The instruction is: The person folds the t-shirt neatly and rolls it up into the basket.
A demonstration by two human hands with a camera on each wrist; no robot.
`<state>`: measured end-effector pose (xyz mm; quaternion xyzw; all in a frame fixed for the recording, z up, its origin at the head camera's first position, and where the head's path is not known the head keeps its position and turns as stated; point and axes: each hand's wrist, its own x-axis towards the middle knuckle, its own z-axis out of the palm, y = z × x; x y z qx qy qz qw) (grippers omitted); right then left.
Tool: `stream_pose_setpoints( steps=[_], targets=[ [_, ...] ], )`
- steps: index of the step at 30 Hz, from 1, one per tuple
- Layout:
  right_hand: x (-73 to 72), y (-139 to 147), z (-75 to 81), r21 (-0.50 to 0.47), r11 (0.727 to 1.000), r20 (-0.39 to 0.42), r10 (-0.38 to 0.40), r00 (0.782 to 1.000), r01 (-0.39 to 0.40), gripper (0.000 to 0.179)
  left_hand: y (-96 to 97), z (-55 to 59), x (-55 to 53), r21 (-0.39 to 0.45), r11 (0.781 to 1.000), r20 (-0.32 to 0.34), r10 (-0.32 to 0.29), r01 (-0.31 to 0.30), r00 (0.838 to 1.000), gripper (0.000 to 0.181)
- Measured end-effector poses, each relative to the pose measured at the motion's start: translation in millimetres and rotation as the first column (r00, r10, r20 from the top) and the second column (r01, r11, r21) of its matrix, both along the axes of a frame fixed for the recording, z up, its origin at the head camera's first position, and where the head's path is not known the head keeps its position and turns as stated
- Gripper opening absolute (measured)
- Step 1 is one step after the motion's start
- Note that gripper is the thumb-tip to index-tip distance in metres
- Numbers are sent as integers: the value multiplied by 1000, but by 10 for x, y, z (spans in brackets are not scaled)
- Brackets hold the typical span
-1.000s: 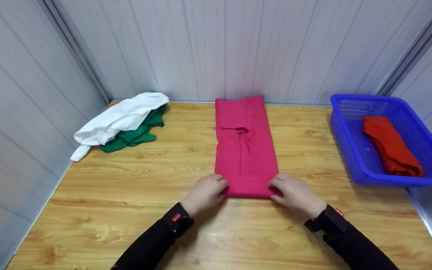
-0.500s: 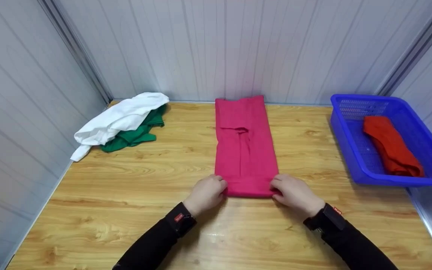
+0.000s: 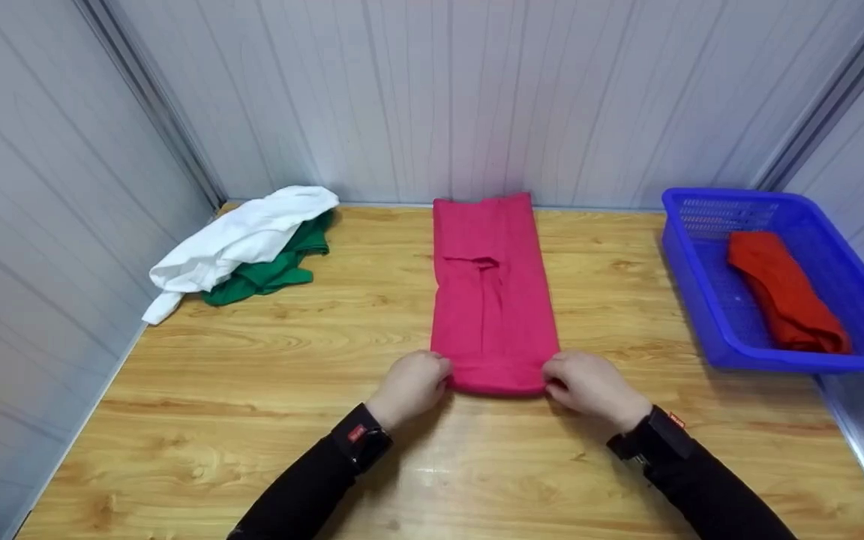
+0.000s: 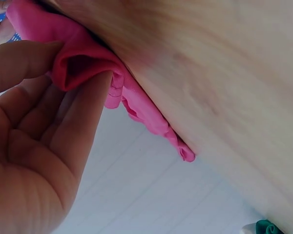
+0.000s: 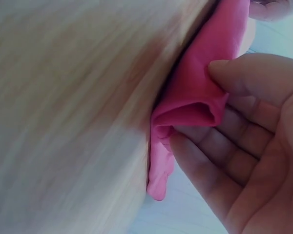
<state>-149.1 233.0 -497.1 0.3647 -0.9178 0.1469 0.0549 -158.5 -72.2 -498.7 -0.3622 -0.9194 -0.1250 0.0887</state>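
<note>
A pink garment (image 3: 496,307), folded into a long strip, lies on the table from the back wall towards the person. Its near end is turned over into a flat roll. The left hand (image 3: 411,386) pinches the left corner of this fold, thumb on the near side and fingers above. At the opposite corner the right hand (image 3: 593,386) pinches the fold in the same way. Both wrist views show the hollow end of the pink fold (image 4: 80,68) between thumb and fingers, with the right thumb (image 5: 234,73) against the cloth.
Left at the back, a white cloth (image 3: 252,232) lies heaped over a green cloth (image 3: 274,274). A blue plastic basket (image 3: 702,300) stands on the right with a folded orange-red cloth (image 3: 781,292) in it. Pale panel walls (image 3: 402,97) enclose the wooden table (image 3: 289,390).
The hands keep their grip at the two corners and shift only slightly. The folded near edge now bows a little between them.
</note>
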Motion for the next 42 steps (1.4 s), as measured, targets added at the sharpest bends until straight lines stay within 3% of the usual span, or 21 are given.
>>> stream_pose_setpoints(
  steps=[10, 22, 29, 35, 42],
  targets=[
    [30, 37, 21, -31, 999, 5, 27, 1000, -26, 11, -4, 7, 31, 51, 998, 25, -22, 20, 999, 16],
    [24, 79, 51, -11, 1000, 131, 27, 991, -26, 10, -44, 12, 64, 107, 994, 90, -27, 17, 996, 15],
    [5, 93, 50, -19, 1000, 173, 0, 985, 3, 10, -58, -12, 35, 166, 986, 123, -18, -2, 992, 11],
    [-31, 99, 42, -28, 999, 214, -25, 977, 32, 7, -57, -3, -11, 167, 985, 183, 3, -34, 983, 8],
    [-74, 111, 24, -41, 997, 237, -57, 970, 69, 14, -51, -5, -60, 170, 985, 205, 5, -40, 979, 10]
  ],
)
